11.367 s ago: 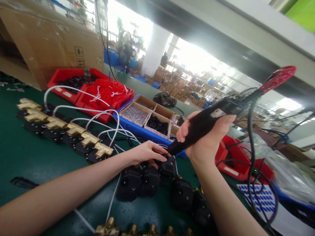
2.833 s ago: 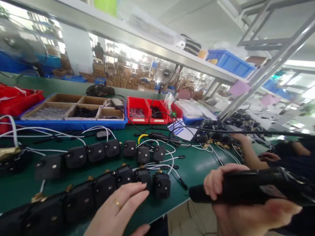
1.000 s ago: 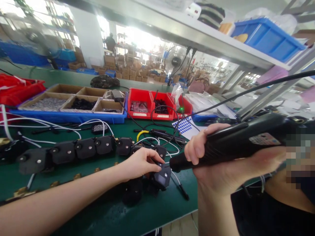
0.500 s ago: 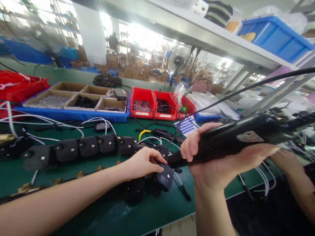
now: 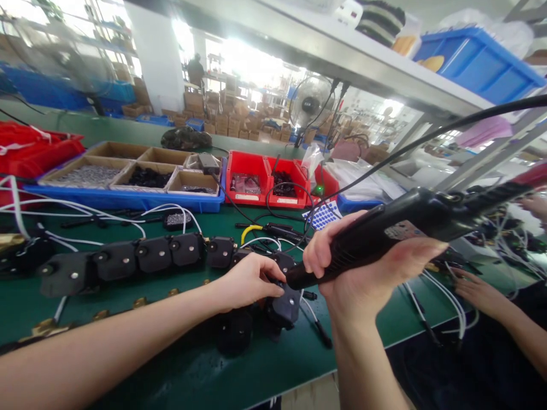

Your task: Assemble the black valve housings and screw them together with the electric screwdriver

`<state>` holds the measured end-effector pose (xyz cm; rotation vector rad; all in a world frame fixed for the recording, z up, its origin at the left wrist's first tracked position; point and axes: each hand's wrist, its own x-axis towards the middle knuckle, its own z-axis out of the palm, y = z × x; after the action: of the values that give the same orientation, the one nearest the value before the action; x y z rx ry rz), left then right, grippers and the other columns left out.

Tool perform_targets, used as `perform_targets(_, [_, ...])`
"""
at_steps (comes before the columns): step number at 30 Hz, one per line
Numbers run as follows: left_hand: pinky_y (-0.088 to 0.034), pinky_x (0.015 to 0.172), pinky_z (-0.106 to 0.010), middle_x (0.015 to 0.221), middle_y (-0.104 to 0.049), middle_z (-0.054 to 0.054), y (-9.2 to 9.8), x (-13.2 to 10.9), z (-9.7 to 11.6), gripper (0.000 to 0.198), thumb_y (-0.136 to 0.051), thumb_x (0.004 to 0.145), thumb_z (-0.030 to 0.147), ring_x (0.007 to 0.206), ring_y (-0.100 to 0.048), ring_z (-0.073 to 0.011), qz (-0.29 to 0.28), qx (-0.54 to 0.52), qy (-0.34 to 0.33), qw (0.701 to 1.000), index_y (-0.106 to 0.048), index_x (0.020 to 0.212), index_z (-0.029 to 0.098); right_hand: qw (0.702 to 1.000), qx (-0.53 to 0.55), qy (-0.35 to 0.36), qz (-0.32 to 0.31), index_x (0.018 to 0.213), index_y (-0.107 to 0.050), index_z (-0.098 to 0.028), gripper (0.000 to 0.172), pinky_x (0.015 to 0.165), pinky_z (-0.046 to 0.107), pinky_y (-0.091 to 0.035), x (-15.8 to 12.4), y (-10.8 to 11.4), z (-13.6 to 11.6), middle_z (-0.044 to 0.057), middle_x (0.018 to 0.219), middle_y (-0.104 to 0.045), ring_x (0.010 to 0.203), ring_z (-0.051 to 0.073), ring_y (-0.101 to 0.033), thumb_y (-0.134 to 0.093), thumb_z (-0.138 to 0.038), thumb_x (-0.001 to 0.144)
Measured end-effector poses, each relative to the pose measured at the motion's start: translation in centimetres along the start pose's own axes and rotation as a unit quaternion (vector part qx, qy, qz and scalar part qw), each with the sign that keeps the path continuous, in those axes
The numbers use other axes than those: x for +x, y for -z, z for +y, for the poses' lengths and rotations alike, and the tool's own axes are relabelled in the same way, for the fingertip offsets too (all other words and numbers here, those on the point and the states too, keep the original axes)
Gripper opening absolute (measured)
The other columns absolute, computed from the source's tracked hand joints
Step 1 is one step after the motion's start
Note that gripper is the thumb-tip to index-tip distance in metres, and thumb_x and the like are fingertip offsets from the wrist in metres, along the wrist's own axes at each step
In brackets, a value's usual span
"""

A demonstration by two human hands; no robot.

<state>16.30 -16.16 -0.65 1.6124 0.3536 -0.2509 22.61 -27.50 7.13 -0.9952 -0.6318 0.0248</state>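
Note:
My right hand [image 5: 356,279] is wrapped round a black electric screwdriver [image 5: 376,239] with a cable trailing from its back end. The screwdriver's nose points down and left at a black box-shaped housing [image 5: 284,307] near the bench's front edge. At that nose my left hand [image 5: 252,279] has thumb and fingers closed in a pinch over the housing; what lies between the fingertips is hidden. Further left stands a row of similar black housings [image 5: 154,253], each with a silvery screw-like dot. Brass fittings [image 5: 139,303] show behind my left forearm.
A blue tray [image 5: 141,199] of small parts in compartments and red bins [image 5: 248,196] line the back. White cables [image 5: 115,219] cross the bench. A sheet of blue dots [image 5: 323,216] lies behind my right hand. At right is a co-worker's hand [image 5: 481,290]. Overhead runs a shelf [image 5: 384,62].
My right hand and the screwdriver have shifted a little left, its rear end dropping slightly toward the housing side. My left hand stays almost still. The co-worker's hand at right has moved.

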Motion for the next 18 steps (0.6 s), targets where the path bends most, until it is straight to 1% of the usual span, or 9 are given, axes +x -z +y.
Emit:
perform_targets(4, [-0.041, 0.051, -0.022, 0.061, -0.063, 0.002, 0.2, -0.1, -0.2, 0.021, -0.075, 0.060, 0.019, 0.054, -0.054, -0.0117, 0.006, 0.004, 0.003, 1.000, -0.066, 0.077, 0.013, 1.000, 0.002, -0.002, 0.023, 0.065, -0.053, -0.021, 0.065, 0.026, 0.021, -0.031, -0.3, -0.2, 0.5, -0.007, 0.038, -0.044, 0.026, 0.011, -0.037, -0.052, -0.085, 0.072])
perform_targets(7, [-0.043, 0.055, -0.025, 0.065, -0.064, 0.001, 0.6, -0.2, -0.6, 0.024, -0.076, 0.060, 0.022, 0.060, -0.057, -0.0142, -0.004, 0.024, -0.022, 0.999, -0.067, 0.081, 0.014, 0.999, 0.004, -0.001, 0.035, 0.066, -0.056, -0.021, 0.069, 0.026, 0.021, -0.031, -0.4, 0.4, 0.0, -0.006, 0.039, -0.046, 0.027, 0.011, -0.039, -0.050, -0.089, 0.069])
perform_targets(9, [-0.047, 0.064, -0.028, 0.075, -0.067, -0.002, 0.9, -0.3, -0.6, 0.025, -0.077, 0.059, 0.022, 0.072, -0.061, -0.0177, -0.031, 0.054, -0.059, 0.996, -0.069, 0.082, 0.014, 0.999, 0.000, 0.015, 0.049, 0.069, -0.060, -0.020, 0.070, 0.027, 0.021, -0.031, -0.7, 1.2, -0.9, -0.006, 0.039, -0.047, 0.028, 0.012, -0.041, -0.052, -0.090, 0.066])
perform_targets(11, [-0.049, 0.075, -0.030, 0.085, -0.070, -0.003, 1.1, -0.7, -0.3, 0.021, -0.076, 0.060, 0.018, 0.083, -0.063, -0.0202, -0.066, 0.096, -0.096, 0.989, -0.069, 0.080, 0.015, 0.997, -0.001, 0.035, 0.068, 0.070, -0.064, -0.020, 0.067, 0.028, 0.020, -0.030, -1.3, 2.2, -2.1, -0.006, 0.039, -0.046, 0.028, 0.011, -0.040, -0.054, -0.087, 0.068])
perform_targets(13, [-0.049, 0.083, -0.031, 0.089, -0.070, -0.002, 1.1, -1.3, 0.3, 0.016, -0.074, 0.062, 0.012, 0.089, -0.063, -0.0206, -0.089, 0.151, -0.123, 0.977, -0.069, 0.076, 0.016, 0.996, 0.005, 0.039, 0.074, 0.071, -0.066, -0.021, 0.066, 0.029, 0.019, -0.028, -2.3, 3.5, -3.2, -0.006, 0.039, -0.045, 0.029, 0.009, -0.039, -0.053, -0.085, 0.070])
perform_targets(15, [-0.047, 0.085, -0.030, 0.090, -0.069, -0.001, 1.1, -2.3, 0.8, 0.015, -0.073, 0.064, 0.009, 0.092, -0.063, -0.0203, -0.085, 0.219, -0.135, 0.963, -0.068, 0.075, 0.017, 0.997, 0.011, 0.027, 0.068, 0.073, -0.068, -0.021, 0.066, 0.031, 0.019, -0.030, -3.4, 4.7, -3.7, -0.006, 0.041, -0.045, 0.030, 0.009, -0.040, -0.051, -0.085, 0.071])
perform_targets(16, [-0.047, 0.087, -0.030, 0.093, -0.069, 0.000, 1.1, -2.9, 0.9, 0.018, -0.073, 0.065, 0.008, 0.095, -0.062, -0.0203, -0.079, 0.247, -0.138, 0.956, -0.068, 0.078, 0.018, 0.998, 0.012, 0.021, 0.064, 0.075, -0.069, -0.021, 0.067, 0.033, 0.020, -0.031, -4.0, 5.3, -3.8, -0.005, 0.041, -0.046, 0.031, 0.009, -0.041, -0.050, -0.085, 0.071])
perform_targets(18, [-0.046, 0.090, -0.031, 0.102, -0.069, 0.001, 1.1, -4.4, 0.7, 0.026, -0.072, 0.068, 0.011, 0.101, -0.061, -0.0208, -0.055, 0.275, -0.141, 0.950, -0.069, 0.091, 0.022, 0.997, 0.012, 0.022, 0.069, 0.077, -0.069, -0.021, 0.070, 0.035, 0.021, -0.034, -5.1, 6.1, -3.7, -0.005, 0.043, -0.047, 0.032, 0.009, -0.042, -0.047, -0.087, 0.072])
